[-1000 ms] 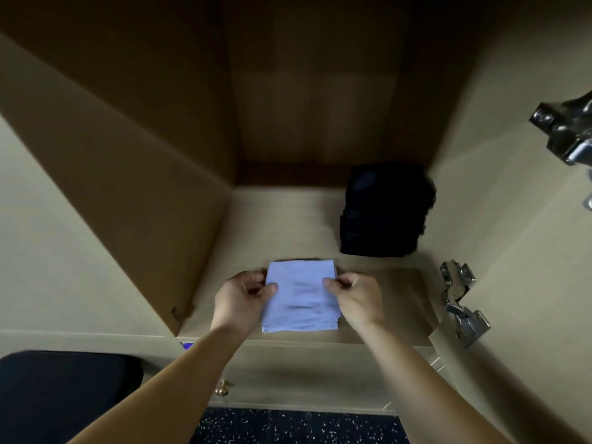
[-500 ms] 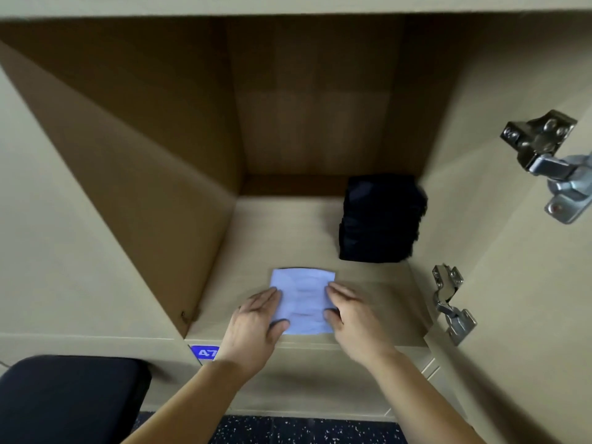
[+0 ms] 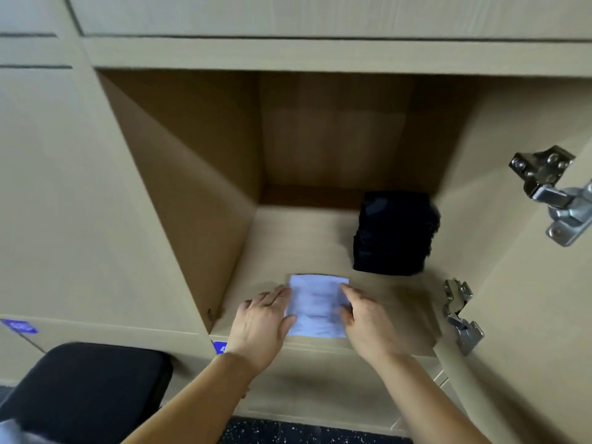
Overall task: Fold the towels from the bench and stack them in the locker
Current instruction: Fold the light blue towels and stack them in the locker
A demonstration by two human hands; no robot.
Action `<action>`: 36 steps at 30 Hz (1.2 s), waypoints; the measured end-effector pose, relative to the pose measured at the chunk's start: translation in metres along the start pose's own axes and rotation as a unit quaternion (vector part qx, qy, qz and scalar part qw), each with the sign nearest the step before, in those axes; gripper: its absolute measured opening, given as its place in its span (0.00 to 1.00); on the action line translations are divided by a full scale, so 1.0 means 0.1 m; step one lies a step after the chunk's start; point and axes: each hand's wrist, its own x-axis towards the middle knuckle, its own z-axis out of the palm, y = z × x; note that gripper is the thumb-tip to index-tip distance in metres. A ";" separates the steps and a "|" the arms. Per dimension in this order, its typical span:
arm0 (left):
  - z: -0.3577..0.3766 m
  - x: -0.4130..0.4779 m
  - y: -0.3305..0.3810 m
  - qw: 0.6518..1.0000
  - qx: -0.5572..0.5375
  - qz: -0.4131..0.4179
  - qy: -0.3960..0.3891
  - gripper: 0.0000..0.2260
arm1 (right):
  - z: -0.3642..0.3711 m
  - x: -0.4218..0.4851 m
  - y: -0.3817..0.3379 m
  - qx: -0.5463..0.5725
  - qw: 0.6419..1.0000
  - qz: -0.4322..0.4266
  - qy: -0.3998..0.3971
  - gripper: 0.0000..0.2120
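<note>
We note the left hand point(image 3: 261, 322) and right hand point(image 3: 368, 322) flat, fingers straight, touching both sides of the folded pale towel point(image 3: 315, 306), lower centre, on the locker point(image 3: 304, 238) floor near its front edge. Risk: hands drawn back may drag it over that edge or open the fold. Count: one pale towel, one dark stack point(image 3: 394, 232), two hinges point(image 3: 544, 184).

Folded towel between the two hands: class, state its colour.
The folded towel is plain pale blue, seen best in the head view.
</note>
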 end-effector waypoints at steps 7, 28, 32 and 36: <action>-0.80 -0.61 -0.07 0.998 0.025 -0.034 0.054 0.24 | -0.42 -0.41 -0.72 -0.040 0.998 -0.049 0.010 0.24; -1.17 -4.00 -1.36 0.933 -0.056 -0.335 0.122 0.24 | 0.79 -2.50 -2.68 -0.036 0.945 -0.294 -0.142 0.25; -1.07 -4.31 -1.64 0.919 -0.067 -0.371 0.119 0.23 | 1.13 -2.63 -2.82 -0.036 0.935 -0.299 -0.187 0.19; -0.97 -4.39 -1.96 0.907 -0.073 -0.396 0.122 0.23 | 1.44 -2.53 -3.01 -0.059 0.927 -0.317 -0.191 0.13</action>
